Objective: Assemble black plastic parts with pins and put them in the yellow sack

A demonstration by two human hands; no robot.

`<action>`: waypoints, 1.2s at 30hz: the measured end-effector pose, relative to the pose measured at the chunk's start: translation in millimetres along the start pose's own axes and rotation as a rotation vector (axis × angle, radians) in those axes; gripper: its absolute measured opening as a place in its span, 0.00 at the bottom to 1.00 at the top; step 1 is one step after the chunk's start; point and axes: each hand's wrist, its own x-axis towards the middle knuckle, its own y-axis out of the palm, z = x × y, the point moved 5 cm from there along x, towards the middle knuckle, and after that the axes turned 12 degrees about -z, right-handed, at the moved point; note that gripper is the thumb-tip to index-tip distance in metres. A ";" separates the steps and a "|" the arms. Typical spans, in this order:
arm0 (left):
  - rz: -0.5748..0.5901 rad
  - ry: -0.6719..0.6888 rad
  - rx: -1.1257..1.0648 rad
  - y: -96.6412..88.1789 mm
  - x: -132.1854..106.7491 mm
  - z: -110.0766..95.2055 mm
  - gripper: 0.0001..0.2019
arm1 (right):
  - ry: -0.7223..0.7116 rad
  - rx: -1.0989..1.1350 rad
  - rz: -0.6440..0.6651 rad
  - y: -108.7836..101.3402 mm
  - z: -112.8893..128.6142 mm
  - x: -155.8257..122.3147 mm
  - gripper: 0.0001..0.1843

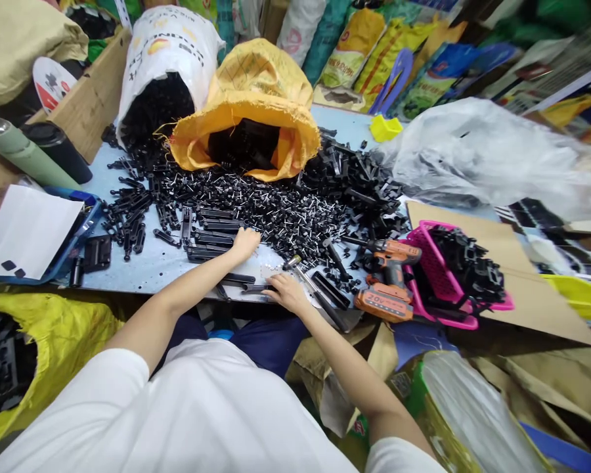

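Observation:
My left hand (247, 244) is at the near edge of a heap of small black pieces with shiny metal pins (276, 203). Its fingers are curled; whatever is in them is too small to make out. Beside it, to the left, lies a row of long black plastic parts (211, 238). My right hand (288, 293) is lower, by the table's front edge, with its fingers closed on the end of a slim black plastic part (257, 288). Another long black part (239, 278) lies just behind that one. To the right of this hand rests a dark-handled tool (328, 309).
An orange cordless drill (389, 279) lies right, against a pink basket (440, 263) of black parts. Behind the heap, an orange sack (261, 79) and a white sack (170, 46) lie with mouths facing me. Left are a blue tray (86, 230) and a green bottle (27, 154).

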 end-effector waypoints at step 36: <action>-0.143 -0.785 -0.831 -9.7 -173.0 97.9 0.16 | 0.384 0.525 -0.376 -26.9 1.1 55.0 0.14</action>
